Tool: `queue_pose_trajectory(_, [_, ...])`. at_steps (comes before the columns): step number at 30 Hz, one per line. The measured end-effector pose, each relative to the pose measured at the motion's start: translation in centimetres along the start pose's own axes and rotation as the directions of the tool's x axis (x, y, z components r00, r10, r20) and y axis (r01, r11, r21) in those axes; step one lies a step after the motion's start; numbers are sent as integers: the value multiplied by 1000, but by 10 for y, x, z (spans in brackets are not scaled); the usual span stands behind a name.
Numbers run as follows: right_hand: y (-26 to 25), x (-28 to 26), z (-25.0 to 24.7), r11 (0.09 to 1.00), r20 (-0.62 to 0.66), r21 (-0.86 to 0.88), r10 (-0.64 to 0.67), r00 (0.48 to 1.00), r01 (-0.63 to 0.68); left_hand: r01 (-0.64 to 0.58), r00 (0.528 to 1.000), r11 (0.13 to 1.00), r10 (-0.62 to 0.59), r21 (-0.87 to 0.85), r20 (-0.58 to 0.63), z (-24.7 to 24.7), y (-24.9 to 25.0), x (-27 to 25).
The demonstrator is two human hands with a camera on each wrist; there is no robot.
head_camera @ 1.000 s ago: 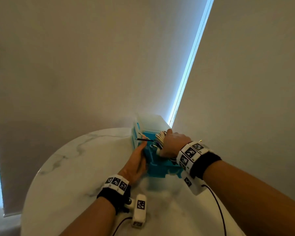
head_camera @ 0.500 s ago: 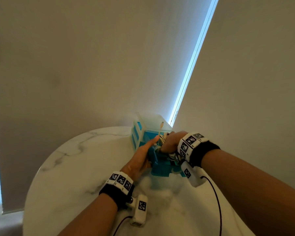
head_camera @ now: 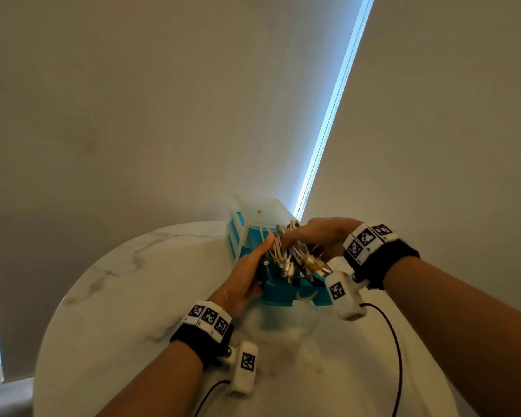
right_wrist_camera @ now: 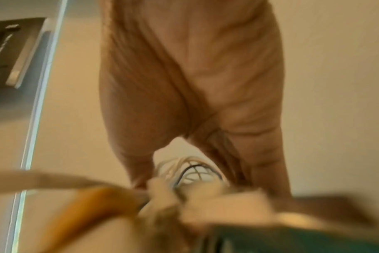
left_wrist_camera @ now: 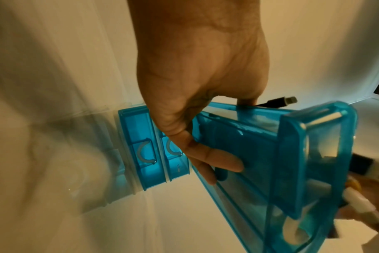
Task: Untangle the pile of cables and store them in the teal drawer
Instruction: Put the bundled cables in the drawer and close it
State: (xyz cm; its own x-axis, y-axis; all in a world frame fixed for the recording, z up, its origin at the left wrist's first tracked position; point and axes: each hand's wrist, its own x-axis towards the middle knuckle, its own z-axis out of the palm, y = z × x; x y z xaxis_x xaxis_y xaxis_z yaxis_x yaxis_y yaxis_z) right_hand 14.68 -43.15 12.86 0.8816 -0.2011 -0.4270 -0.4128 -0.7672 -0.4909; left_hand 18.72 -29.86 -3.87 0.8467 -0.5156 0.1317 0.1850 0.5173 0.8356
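A teal drawer (head_camera: 283, 293) (left_wrist_camera: 260, 145) stands pulled out of a small translucent drawer unit (head_camera: 259, 212) at the far side of the table. My left hand (head_camera: 247, 275) (left_wrist_camera: 201, 85) grips the drawer's left wall, thumb over the rim. My right hand (head_camera: 316, 236) (right_wrist_camera: 195, 102) holds a bundle of white, beige and dark cables (head_camera: 295, 260) (right_wrist_camera: 193, 171) just above the open drawer, plugs hanging down into it. A black plug (left_wrist_camera: 290, 100) pokes over the drawer's rim. The right wrist view is blurred.
The round white marble table (head_camera: 118, 296) reaches to a wall of pale blinds with a bright gap (head_camera: 328, 121). Two lower teal drawers (left_wrist_camera: 138, 149) in the unit are closed. Camera leads trail from both wrists near the front edge.
My right hand has risen a little and turned, so the cable bundle now shows beneath it over the drawer. My left hand stays on the drawer's side.
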Motion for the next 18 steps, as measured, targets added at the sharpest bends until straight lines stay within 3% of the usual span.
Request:
queue_pose_trajectory(4, [8,4,5,960,42,269,-87,995,72,-3,1000,998,4,-58,20,3,2,-1])
queue_pose_trajectory(8, [17,2,8,893,118,450,-78,990,17,12,1000,998,-11,-66,10,1,4,0])
queue_pose_trajectory(13, [0,-7,16,988,9,137,-72,997,70,-8,992,1000,8,0,-127,1,-5,7])
queue_pose_trajectory(16, [-7,-17,21,988,-91,89,-119,989,128,-6,984,999,12,35,-177,1,-6,12])
queue_pose_trajectory(18, [-7,-15,21,991,-149,-42,-130,980,125,-2,983,1000,6,25,-181,-1,-5,13])
